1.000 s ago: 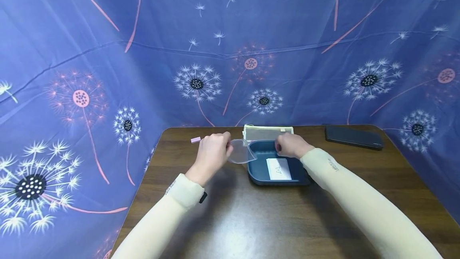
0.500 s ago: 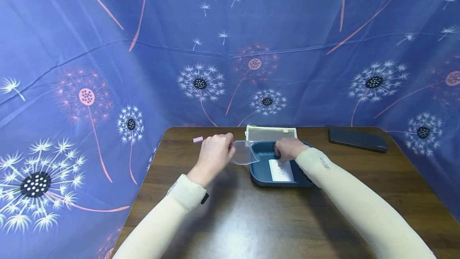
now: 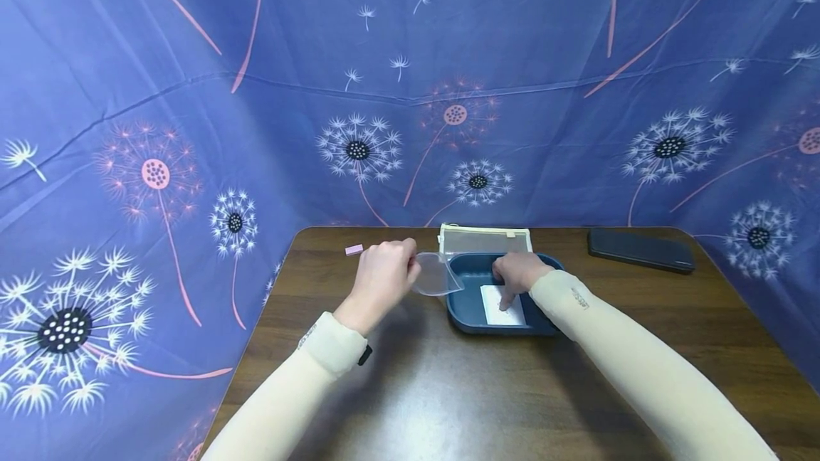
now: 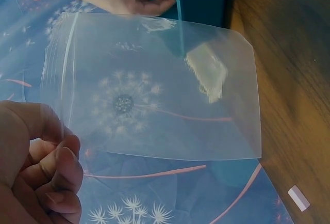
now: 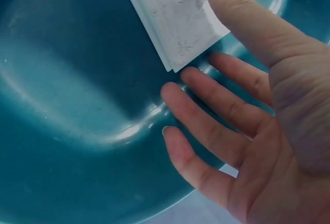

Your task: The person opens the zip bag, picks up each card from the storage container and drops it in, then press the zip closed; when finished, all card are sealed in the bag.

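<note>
My left hand [image 3: 381, 272] pinches one edge of a clear plastic bag [image 4: 154, 105] between thumb and fingers, at the zip-strip side in the left wrist view. The bag hangs to the left of a dark teal basin [image 3: 500, 330]. Inside that basin lies a small stack of white paper sheets [image 5: 180, 22] with faint marks on top. Over the basin is my right hand [image 3: 520, 272], its thumb extended across the top sheet. Its other fingers [image 5: 206, 126] are spread, loosely bent, near the stack's edge; whether they touch the paper I cannot tell.
Behind the basin lies a mesh zip pouch [image 3: 480, 239] with a pale yellow border. A flat black case [image 3: 640, 250] is at the back right. Left of my left hand sits a small pink block [image 3: 354, 250]. A blue dandelion-print curtain [image 3: 410, 34] closes off the wooden table's back.
My right hand's thumb has come down and forward over the paper, where before the fingers were curled above the basin. The left hand keeps holding the bag in place.
</note>
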Motion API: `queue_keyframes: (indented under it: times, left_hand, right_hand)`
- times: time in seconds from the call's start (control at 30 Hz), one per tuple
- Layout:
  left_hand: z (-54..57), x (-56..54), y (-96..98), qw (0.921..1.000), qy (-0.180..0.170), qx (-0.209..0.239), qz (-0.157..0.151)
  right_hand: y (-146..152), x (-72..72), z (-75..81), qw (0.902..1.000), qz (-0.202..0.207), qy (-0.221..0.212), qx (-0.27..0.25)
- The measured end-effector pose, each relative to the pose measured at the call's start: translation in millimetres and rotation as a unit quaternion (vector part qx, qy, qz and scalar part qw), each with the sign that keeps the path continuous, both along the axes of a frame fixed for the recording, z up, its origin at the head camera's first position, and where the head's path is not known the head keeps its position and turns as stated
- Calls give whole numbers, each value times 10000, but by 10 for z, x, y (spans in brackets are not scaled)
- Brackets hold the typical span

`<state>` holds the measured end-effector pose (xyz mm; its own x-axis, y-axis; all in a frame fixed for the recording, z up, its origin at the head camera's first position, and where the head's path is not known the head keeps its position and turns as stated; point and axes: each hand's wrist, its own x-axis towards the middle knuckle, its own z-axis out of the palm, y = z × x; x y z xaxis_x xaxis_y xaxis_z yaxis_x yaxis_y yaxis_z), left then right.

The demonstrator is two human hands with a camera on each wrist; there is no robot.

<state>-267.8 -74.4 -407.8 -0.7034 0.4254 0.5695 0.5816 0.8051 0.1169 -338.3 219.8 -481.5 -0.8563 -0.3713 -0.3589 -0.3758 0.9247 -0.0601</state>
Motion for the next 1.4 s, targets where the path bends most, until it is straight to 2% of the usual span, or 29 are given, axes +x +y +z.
queue_keyframes:
  times: [0.3,0.87,1.13,1.4]
  left_hand:
    - [11,6,8,10000,47,-17,29]
    - [12,2,23,10000,-28,-48,-34]
    - [8,-36,6,9999,99,-52,-19]
    - [31,-65,-18,9999,92,-42,-96]
  right_hand:
    - [31,70,-51,9989,433,187,20]
    - [129,46,-178,9961,541,697,-13]
    - [194,56,-135,9927,534,1079,-91]
    - [216,120,-21,9901,435,1305,-283]
